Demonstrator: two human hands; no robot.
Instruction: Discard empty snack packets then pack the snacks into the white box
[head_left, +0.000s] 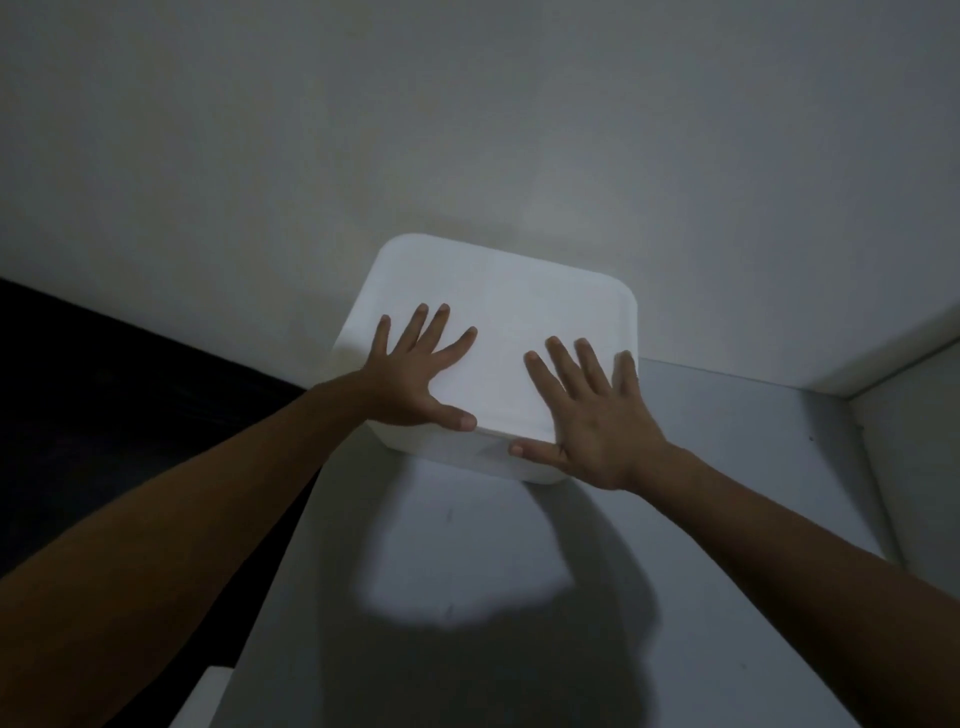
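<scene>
A white box (511, 306) with rounded corners stands against the wall at the back of a white surface, its lid on. My left hand (415, 379) lies flat on the left part of the lid, fingers spread, thumb along the near edge. My right hand (592, 415) lies flat on the right part of the lid, fingers spread, thumb hooked over the front edge. Neither hand holds anything. No snacks or snack packets are in view; the box's inside is hidden by the lid.
The box rests on a white shelf or tabletop (675, 571) in dim light. A plain wall (467, 130) rises behind it. A raised white side panel (914, 447) bounds the right. To the left of the surface lies a dark area (104, 415).
</scene>
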